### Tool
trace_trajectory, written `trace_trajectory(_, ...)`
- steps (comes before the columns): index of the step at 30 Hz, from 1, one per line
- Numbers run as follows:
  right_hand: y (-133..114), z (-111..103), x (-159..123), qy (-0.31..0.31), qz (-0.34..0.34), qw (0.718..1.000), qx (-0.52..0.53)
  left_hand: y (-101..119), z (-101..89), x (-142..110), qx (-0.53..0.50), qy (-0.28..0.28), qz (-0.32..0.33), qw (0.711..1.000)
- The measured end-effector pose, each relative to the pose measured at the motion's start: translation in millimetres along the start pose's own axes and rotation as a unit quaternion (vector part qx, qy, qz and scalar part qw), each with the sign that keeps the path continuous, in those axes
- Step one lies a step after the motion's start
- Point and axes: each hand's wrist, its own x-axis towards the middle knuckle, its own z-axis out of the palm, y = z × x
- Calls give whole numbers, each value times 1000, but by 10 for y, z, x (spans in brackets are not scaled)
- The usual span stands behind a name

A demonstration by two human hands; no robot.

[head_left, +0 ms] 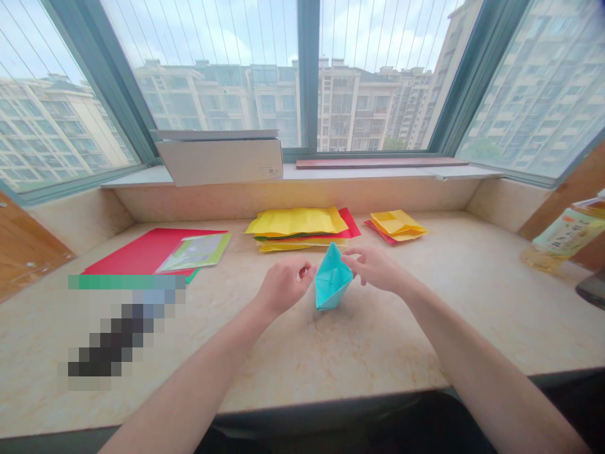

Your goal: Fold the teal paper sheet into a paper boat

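squarely between the left hand [286, 285] and the right hand [378, 268] is the blue paper boat [332, 287], long axis pointing toward the window frame [309, 75]. the left's fingers curl at its left edge, the right's bend beside its far tip — both near, though whether either grips i cannot tell.

A single head-worn camera looks forward and down from behind and above the near edge of the marble-look countertop [378, 353], close over the left forearm [203, 372] and right forearm [486, 359]. It squarely faces the far window frame [308, 75], its wide view reaching the apartment buildings [352, 104] outside.
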Motion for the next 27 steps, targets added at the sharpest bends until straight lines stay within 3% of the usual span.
trace_trajectory(5, 22, -6, -24, 28, 8, 999, -42, 50, -9, -9, 3, 8, 4, 1000)
trace_trajectory(9, 55, -7, -12, 97, -61, 987, -115, 43, -45, 3, 12, 31, -20, 999)
trace_trajectory(12, 23, -1, -12, 155, -155, 958, -187, 14, -64, 16, 31, 47, -34, 998)
trace_trajectory(14, -21, -1, -26, 129, -219, 942, -219, -8, -72, 23, 42, 59, -41, 996)
trace_trajectory(17, -81, -9, -56, 32, -272, 934, -228, -31, -82, 31, 52, 72, -53, 995)
trace_trajectory(20, -98, -27, -78, -11, -260, 937, -232, -39, -93, 36, 50, 74, -58, 994)
trace_trajectory(27, -103, -56, -98, -31, -224, 937, -265, -18, -114, 40, 49, 71, -58, 995)
